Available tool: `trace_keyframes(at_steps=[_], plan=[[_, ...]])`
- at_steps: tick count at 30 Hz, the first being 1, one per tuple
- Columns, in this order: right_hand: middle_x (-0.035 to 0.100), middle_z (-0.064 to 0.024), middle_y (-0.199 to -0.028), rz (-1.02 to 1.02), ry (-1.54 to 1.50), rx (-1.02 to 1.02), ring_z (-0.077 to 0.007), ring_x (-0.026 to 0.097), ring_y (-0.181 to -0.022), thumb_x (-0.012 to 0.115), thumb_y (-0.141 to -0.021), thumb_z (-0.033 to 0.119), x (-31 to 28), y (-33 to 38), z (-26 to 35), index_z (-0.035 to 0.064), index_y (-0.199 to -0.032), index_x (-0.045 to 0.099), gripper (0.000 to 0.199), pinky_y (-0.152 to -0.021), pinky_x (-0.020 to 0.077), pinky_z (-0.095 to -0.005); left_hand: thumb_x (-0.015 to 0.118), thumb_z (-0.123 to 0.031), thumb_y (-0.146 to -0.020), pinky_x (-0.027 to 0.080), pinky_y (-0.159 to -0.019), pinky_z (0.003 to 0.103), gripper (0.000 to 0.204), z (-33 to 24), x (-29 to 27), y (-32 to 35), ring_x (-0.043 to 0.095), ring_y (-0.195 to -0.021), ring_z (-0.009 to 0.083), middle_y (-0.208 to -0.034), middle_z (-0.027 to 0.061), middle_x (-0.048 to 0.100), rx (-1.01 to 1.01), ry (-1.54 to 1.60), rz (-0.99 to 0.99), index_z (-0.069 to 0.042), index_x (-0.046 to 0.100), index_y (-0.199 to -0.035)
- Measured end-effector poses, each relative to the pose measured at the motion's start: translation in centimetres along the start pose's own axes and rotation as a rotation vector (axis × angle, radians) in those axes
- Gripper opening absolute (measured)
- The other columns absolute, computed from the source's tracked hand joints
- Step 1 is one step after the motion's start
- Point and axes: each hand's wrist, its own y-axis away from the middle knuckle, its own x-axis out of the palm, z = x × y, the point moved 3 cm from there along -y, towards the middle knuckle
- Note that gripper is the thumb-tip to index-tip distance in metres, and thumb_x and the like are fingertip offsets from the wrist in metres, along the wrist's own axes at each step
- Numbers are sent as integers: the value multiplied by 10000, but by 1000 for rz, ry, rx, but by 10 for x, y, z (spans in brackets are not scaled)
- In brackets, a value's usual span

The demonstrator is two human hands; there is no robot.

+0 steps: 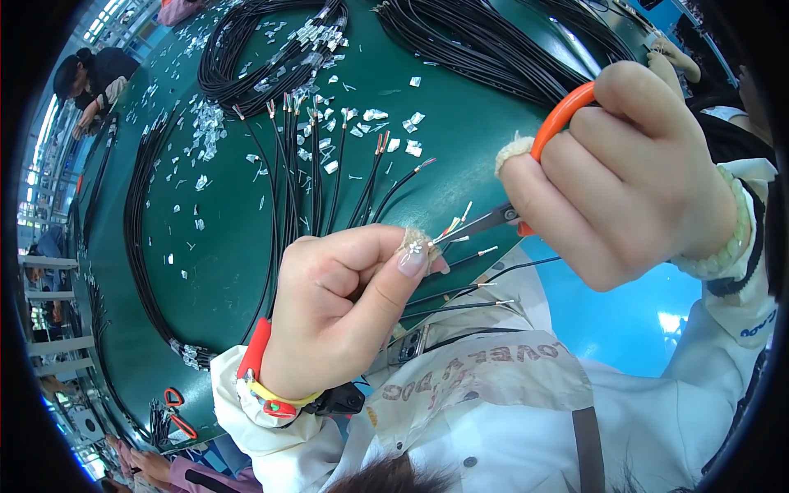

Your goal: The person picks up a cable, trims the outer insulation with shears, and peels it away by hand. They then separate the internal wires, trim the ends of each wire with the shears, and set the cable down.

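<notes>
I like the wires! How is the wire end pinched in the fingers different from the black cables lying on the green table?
The pinched wire end is held up in the left hand, its thin coloured strands fanned out by the orange-handled cutters in the right hand. The black cables lie flat on the green table, untouched. Both have stripped tips.

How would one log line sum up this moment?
left hand: pinches thin coloured wire ends | right hand: orange-handled metal cutters, tip at wires | green table
</notes>
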Motion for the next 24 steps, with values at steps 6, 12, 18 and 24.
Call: trace_keyframes(at_steps=[6, 12, 18, 24], plan=[[386, -6, -492, -155, -7, -46, -132, 362, -425, 609, -539, 153, 11, 8, -2, -2, -655, 539, 205, -516, 316, -273, 436, -174, -899, 218, -327, 153, 275, 0, -1, 0, 329, -329, -1, -476, -41, 439, -56, 97, 46, 52, 548, -790], [397, -5, -496, -173, 46, -177, -132, 365, -423, 611, -579, 112, 16, 7, -8, 3, -651, 536, 150, -517, 320, -266, 421, -186, -909, 218, -327, 159, 271, 6, 3, -3, 299, -316, 5, -441, -50, 397, -171, 211, 45, 29, 519, -777], [391, 9, -499, -243, 115, -165, -124, 369, -426, 627, -652, 97, 21, 5, -8, 12, -663, 543, 120, -528, 325, -257, 400, -226, -924, 249, -364, 175, 300, 13, -4, -8, 288, -358, 16, -444, -48, 377, -310, 663, 216, 4, 527, -778], [417, 14, -526, -292, 20, 56, -115, 396, -454, 654, -671, 159, 30, 13, -3, 24, -687, 553, 170, -538, 313, -261, 395, -212, -926, 238, -359, 171, 293, 12, -5, -9, 258, -345, 14, -416, -47, 359, -332, 834, 336, 7, 528, -785]])
